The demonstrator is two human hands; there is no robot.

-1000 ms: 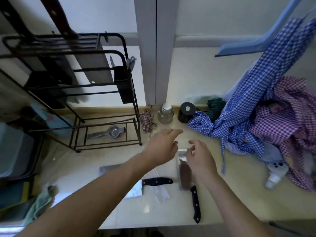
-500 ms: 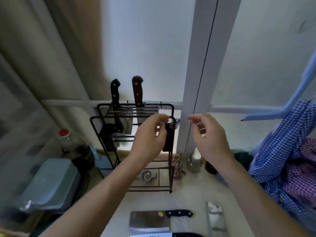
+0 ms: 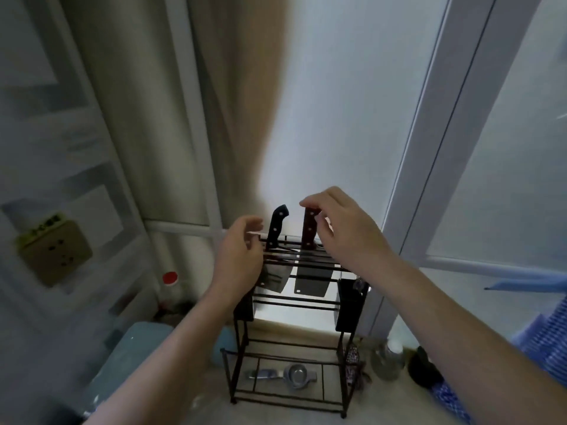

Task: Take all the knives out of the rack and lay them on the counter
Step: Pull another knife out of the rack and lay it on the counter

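Two knives stand in the black wire rack (image 3: pixel 294 305), handles up and blades hanging down through the top slots: the black-handled knife (image 3: pixel 277 228) on the left and the brown-handled knife (image 3: pixel 308 230) on the right, side by side and not touching. The right hand (image 3: pixel 343 231) is at the brown handle, its fingers (image 3: pixel 310 204) curled loosely over the top of it but not clamped around it, so the grasp looks unfinished. The left hand (image 3: pixel 242 256) hovers just left of the black handle with its fingers (image 3: pixel 254 223) spread and holding nothing. The chief risk, as I judge it, is a lift made on that shallow fingertip hold: the cleaver-like blade looks heavy, and it could slip and drop back into the rack or onto the bench (image 3: pixel 306 415). A pull that is not straight up could catch the blade on the slot wires and tip the light rack toward the near side. If both hands draw at once, the two blades could knock together. Hands crossing under a bare blade would be the other hazard. Counted: two knives in the rack, one rack, one metal squeezer (image 3: pixel 285 375) on its bottom shelf, two small bottles (image 3: pixel 388 361) on the bench to the right; any knives already laid down are out of view
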